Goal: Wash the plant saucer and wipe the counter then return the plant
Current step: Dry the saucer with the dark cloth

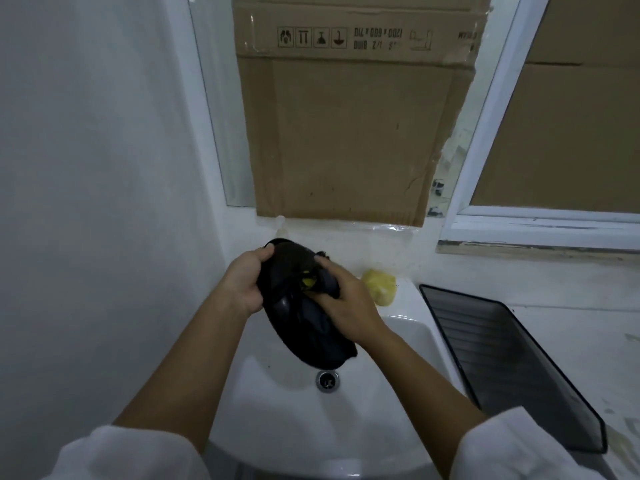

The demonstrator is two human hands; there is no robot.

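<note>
Holding the black plant saucer [282, 299] tilted over the white sink [277, 420], left hand [244, 282] curled round its upper rim. Pressing a bunched dark cloth [329, 341] into it with the gripping right hand [348, 306].

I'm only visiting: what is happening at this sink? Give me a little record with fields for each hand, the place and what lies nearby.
Left hand: grips the upper edge of the black saucer
Right hand: holds a dark cloth against the saucer
Place: over the white sink, above the drain
Nearby: yellow lump behind the basin; black tray on the counter to the right
</note>
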